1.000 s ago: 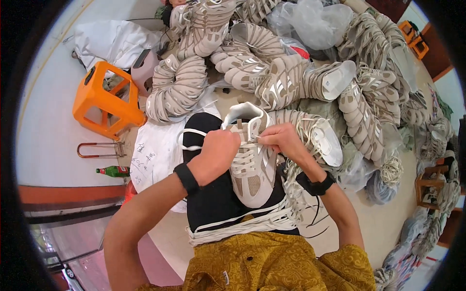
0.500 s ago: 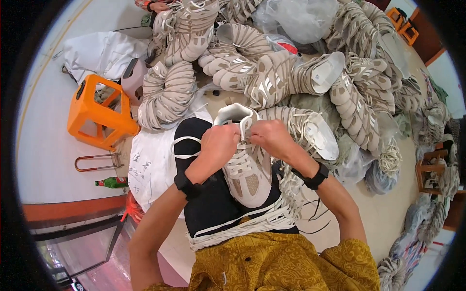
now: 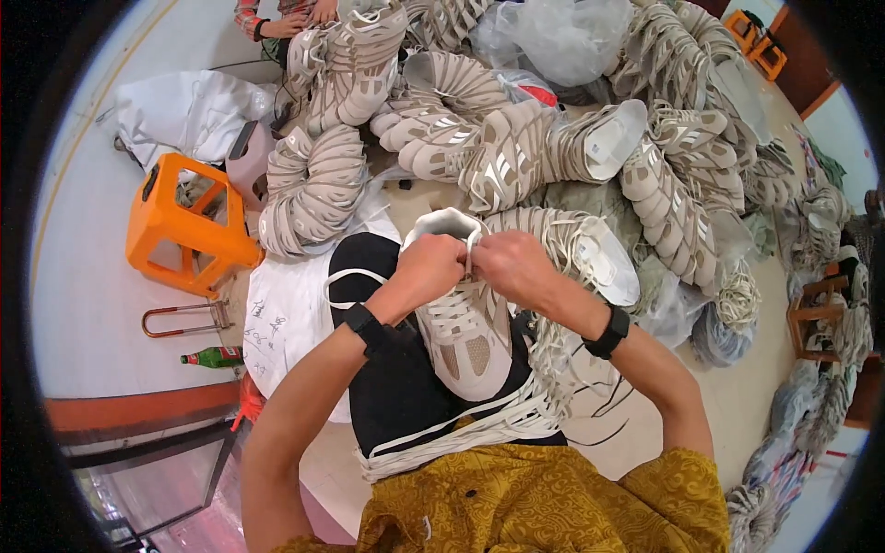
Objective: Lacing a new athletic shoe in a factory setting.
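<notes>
A beige and white sneaker upper (image 3: 472, 355) rests on my black-clad lap, toe toward me, with white lace crossed over its front. My left hand (image 3: 426, 269) pinches at the top of the lacing, and a loop of white shoelace (image 3: 343, 273) bows out to its left. Against it, my right hand (image 3: 513, 265) closes its fingers on the upper's edge by the collar. The fingertips meet there and hide the eyelet and lace end. A bundle of loose white laces (image 3: 461, 433) lies across my lap.
Nested stacks of sneaker uppers (image 3: 516, 152) cover the floor ahead. An orange stool (image 3: 189, 226), a metal U-shaped frame (image 3: 184, 318) and a green bottle (image 3: 214, 357) are on the left. Clear plastic bags (image 3: 562, 37) lie at the back. Another person's hands (image 3: 300, 20) are at the far left.
Both my hands keep their pinch at the collar, fingertips now closer together, and my right elbow has swung outward. The other person's hands have come further into view.
</notes>
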